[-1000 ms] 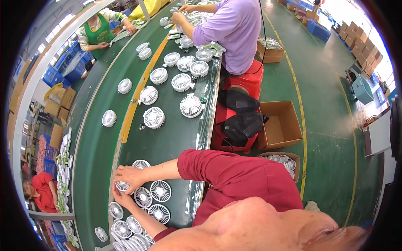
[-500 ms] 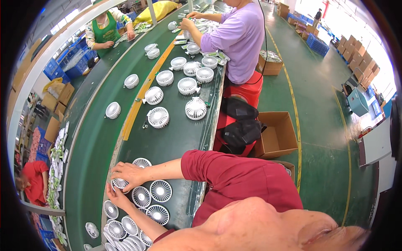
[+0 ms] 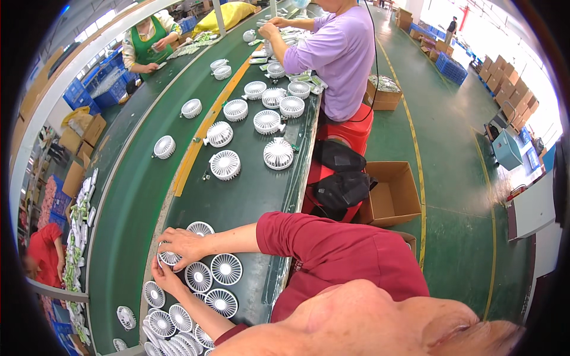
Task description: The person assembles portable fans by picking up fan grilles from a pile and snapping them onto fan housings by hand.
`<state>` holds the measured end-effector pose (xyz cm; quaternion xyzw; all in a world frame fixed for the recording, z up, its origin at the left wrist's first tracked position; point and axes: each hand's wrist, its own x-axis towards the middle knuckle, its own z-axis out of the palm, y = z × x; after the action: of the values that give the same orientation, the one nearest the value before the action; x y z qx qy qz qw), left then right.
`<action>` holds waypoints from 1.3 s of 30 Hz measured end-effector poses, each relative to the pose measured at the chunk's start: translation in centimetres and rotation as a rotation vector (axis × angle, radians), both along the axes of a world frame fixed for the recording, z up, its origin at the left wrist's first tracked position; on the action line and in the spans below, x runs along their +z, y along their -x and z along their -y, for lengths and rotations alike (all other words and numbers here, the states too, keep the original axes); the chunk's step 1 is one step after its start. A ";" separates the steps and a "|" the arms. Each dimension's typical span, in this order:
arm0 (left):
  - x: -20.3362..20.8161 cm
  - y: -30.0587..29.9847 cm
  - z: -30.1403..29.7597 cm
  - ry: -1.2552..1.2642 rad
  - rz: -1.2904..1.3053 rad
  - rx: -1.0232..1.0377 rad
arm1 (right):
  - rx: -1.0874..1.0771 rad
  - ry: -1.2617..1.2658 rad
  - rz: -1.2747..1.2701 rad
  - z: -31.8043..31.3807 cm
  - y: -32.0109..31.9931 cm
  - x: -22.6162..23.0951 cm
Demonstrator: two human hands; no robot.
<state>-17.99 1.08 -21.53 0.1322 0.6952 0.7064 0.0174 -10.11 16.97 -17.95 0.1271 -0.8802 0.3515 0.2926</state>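
Observation:
A round white fan grille [image 3: 170,257] lies between my hands at the edge of the work table. My right hand [image 3: 183,244] bends over it from above, fingers curled on its far rim. The fingertips of my left hand [image 3: 165,273] press its near rim, lower down. Both hands cover much of this grille. Close by lie other flat grilles: one [image 3: 200,229] beyond my right hand, one [image 3: 226,269] beside the right forearm, and one [image 3: 221,303] by the left forearm. More grilles [image 3: 161,323] are heaped below my left forearm.
White fan heads [image 3: 225,165] stand farther up the table. Several more [image 3: 164,147] sit on the green conveyor belt [image 3: 127,225] to the left. A co-worker in a purple top [image 3: 332,56] works at the far end; another in a green apron [image 3: 151,44] stands across. An open carton [image 3: 395,193] is at right.
The fan heads on the belt have shifted toward the far end. The co-worker in the green apron has raised one hand. My hands stay on the same grille, almost unmoved.

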 end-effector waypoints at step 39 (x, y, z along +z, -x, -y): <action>1.1 -2.1 -0.2 0.254 -0.208 0.225 | -0.012 -0.024 -0.018 0.4 1.4 -0.5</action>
<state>-15.91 1.27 -20.45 0.1228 0.7873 0.5928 -0.1171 -11.47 16.58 -18.41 0.1283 -0.8825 0.3380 0.3009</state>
